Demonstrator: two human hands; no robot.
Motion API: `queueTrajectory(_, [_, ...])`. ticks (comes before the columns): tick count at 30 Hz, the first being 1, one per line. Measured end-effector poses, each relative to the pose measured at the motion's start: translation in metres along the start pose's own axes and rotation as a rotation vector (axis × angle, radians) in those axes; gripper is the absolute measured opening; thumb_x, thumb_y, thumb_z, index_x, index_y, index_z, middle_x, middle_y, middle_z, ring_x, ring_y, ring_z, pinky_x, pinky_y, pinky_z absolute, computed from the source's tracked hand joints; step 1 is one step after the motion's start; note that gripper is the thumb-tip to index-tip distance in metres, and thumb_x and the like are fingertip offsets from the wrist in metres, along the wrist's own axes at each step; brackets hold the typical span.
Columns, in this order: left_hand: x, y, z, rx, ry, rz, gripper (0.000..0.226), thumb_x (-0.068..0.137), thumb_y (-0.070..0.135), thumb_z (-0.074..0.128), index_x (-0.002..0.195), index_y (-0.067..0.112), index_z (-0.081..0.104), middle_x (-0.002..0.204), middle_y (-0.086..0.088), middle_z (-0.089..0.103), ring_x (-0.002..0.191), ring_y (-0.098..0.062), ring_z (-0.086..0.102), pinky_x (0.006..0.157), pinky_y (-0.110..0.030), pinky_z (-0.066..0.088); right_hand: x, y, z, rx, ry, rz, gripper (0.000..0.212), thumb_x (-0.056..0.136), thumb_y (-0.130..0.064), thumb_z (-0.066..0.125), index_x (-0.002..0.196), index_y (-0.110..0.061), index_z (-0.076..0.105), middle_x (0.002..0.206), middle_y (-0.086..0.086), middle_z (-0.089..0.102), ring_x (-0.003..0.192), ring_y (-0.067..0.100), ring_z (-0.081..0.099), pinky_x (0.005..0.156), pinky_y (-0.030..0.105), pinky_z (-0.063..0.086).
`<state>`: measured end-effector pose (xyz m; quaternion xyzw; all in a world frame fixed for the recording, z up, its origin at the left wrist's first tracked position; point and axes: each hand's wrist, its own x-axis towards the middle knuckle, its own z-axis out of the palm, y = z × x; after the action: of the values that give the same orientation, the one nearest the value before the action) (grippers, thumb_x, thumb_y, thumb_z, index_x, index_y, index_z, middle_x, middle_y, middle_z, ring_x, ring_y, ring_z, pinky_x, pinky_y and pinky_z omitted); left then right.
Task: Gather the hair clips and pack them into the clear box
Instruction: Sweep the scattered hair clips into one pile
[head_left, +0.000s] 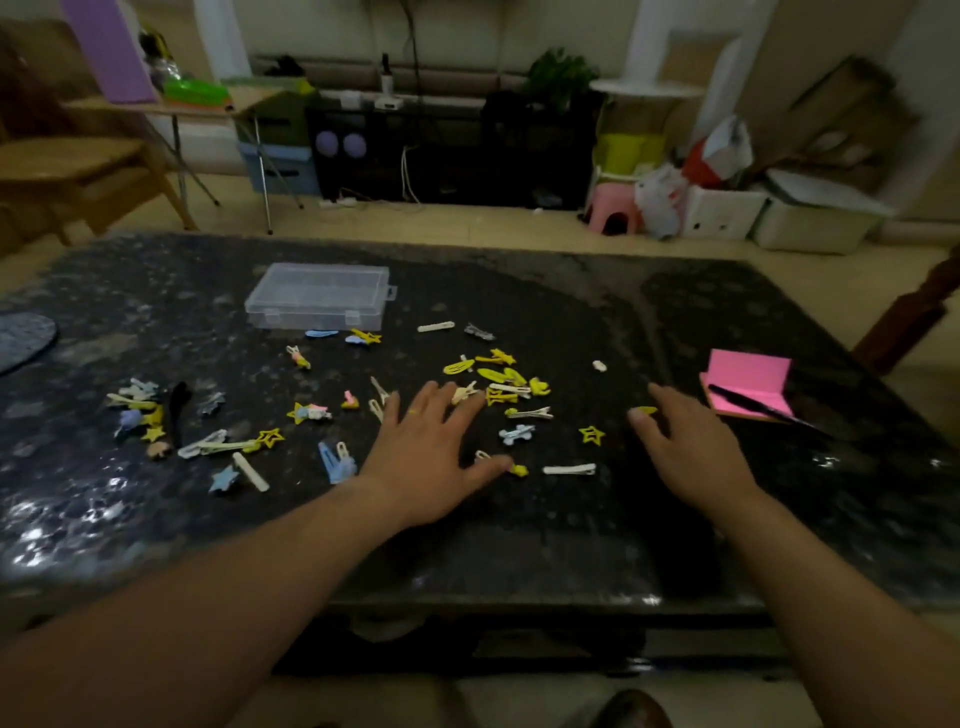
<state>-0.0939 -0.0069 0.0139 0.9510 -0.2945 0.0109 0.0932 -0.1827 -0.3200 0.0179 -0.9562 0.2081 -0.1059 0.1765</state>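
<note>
Pressing left hand (431, 452) flat, fingers spread, over hair clips (503, 358) | touching yellow clip (645, 410) with right hand (685, 447), pinch unclear | clear box (317, 304) at 11 o'clock, nearer left hand

The clear box (318, 295) lies flat and shut at the far side of the dark surface (519, 530), its two latches facing me. The hair clips (501, 387) are strewn loose in front of it. Yellow stars and ovals bunch in the middle, a white bar clip (569, 469) lies nearer me, and a blue and yellow cluster (140, 410) sits far left. A small yellow clip (645, 410) touches the thumb tip of my right hand (691, 447). My left hand (426, 457) lies flat among the middle ones.
</note>
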Motion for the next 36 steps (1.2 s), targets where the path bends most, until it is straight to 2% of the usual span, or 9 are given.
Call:
queueTrajectory(9, [0.036, 0.051, 0.034, -0.067, 0.016, -0.052, 0.11, 0.076, 0.1, 0.032, 0.165, 0.043, 0.002, 0.176, 0.001, 0.006, 0.163, -0.023, -0.003, 0.127, -0.063, 0.004, 0.003, -0.018, 0.038, -0.03, -0.027, -0.019, 0.077, 0.105, -0.062, 0.044, 0.167, -0.02, 0.03, 0.172, 0.01, 0.033, 0.159, 0.032, 0.028, 0.129, 0.051, 0.022])
queueTrajectory(13, [0.066, 0.038, 0.036, -0.076, 0.089, -0.091, 0.114, 0.074, 0.1, 0.038, 0.165, 0.04, 0.007, 0.176, 0.0, 0.006, 0.163, -0.024, -0.002, 0.127, -0.064, 0.004, 0.033, -0.04, 0.053, 0.018, -0.05, -0.095, 0.088, 0.098, -0.071, 0.03, 0.167, -0.017, 0.029, 0.172, 0.011, 0.032, 0.159, 0.029, 0.028, 0.13, 0.05, 0.023])
queueTrajectory(16, [0.087, 0.028, 0.036, -0.134, 0.075, -0.124, 0.112, 0.075, 0.098, 0.041, 0.165, 0.039, 0.011, 0.175, -0.001, 0.008, 0.162, -0.025, 0.003, 0.127, -0.063, 0.007, 0.051, -0.054, 0.062, 0.036, -0.121, -0.2, 0.074, 0.107, -0.059, 0.038, 0.167, -0.018, 0.031, 0.173, 0.008, 0.031, 0.161, 0.024, 0.024, 0.132, 0.047, 0.019])
queueTrajectory(19, [0.096, 0.024, 0.039, -0.146, 0.097, -0.112, 0.104, 0.081, 0.093, 0.039, 0.164, 0.034, 0.019, 0.174, -0.002, 0.018, 0.161, -0.023, 0.011, 0.128, -0.061, 0.012, 0.062, -0.068, 0.066, 0.13, -0.139, -0.301, 0.059, 0.112, -0.042, 0.043, 0.166, -0.018, 0.036, 0.171, 0.006, 0.035, 0.16, 0.021, 0.027, 0.132, 0.042, 0.02])
queueTrajectory(21, [0.095, 0.023, 0.039, -0.155, 0.144, -0.114, 0.097, 0.084, 0.089, 0.037, 0.162, 0.033, 0.024, 0.173, -0.003, 0.019, 0.161, -0.023, 0.011, 0.127, -0.062, 0.012, 0.073, -0.068, 0.068, 0.247, -0.018, -0.242, 0.054, 0.111, -0.039, 0.042, 0.159, -0.015, 0.048, 0.166, 0.01, 0.045, 0.156, 0.025, 0.036, 0.13, 0.041, 0.025])
queueTrajectory(24, [0.096, 0.021, 0.039, -0.187, 0.206, -0.186, 0.091, 0.088, 0.085, 0.036, 0.161, 0.032, 0.026, 0.173, -0.006, 0.016, 0.162, -0.026, 0.006, 0.128, -0.061, 0.007, 0.094, -0.049, 0.067, 0.104, 0.132, -0.061, 0.07, 0.101, -0.05, 0.032, 0.152, -0.009, 0.054, 0.157, 0.019, 0.052, 0.148, 0.036, 0.045, 0.123, 0.052, 0.035])
queueTrajectory(27, [0.1, 0.02, 0.041, -0.206, 0.186, -0.249, 0.089, 0.092, 0.083, 0.031, 0.162, 0.027, 0.027, 0.171, -0.011, 0.023, 0.161, -0.03, 0.013, 0.129, -0.059, 0.008, 0.096, -0.052, 0.071, -0.033, -0.044, -0.05, 0.075, 0.103, -0.057, 0.027, 0.153, -0.007, 0.052, 0.159, 0.021, 0.05, 0.149, 0.038, 0.042, 0.123, 0.054, 0.033])
queueTrajectory(31, [0.098, 0.022, 0.042, -0.227, 0.239, -0.241, 0.07, 0.1, 0.066, 0.033, 0.152, 0.02, 0.043, 0.159, -0.005, 0.045, 0.152, -0.023, 0.034, 0.128, -0.055, 0.016, 0.077, -0.09, 0.079, 0.065, -0.204, -0.318, 0.055, 0.114, -0.039, 0.039, 0.164, -0.014, 0.04, 0.172, 0.008, 0.035, 0.16, 0.024, 0.027, 0.131, 0.042, 0.018])
queueTrajectory(36, [0.095, 0.023, 0.038, -0.301, 0.352, -0.339, 0.046, 0.102, 0.046, 0.04, 0.136, 0.019, 0.053, 0.14, -0.003, 0.056, 0.137, -0.022, 0.047, 0.125, -0.053, 0.027, 0.101, -0.127, 0.077, 0.373, -0.214, -0.242, 0.046, 0.114, -0.03, 0.04, 0.158, -0.017, 0.049, 0.159, 0.002, 0.051, 0.145, 0.015, 0.046, 0.111, 0.025, 0.034])
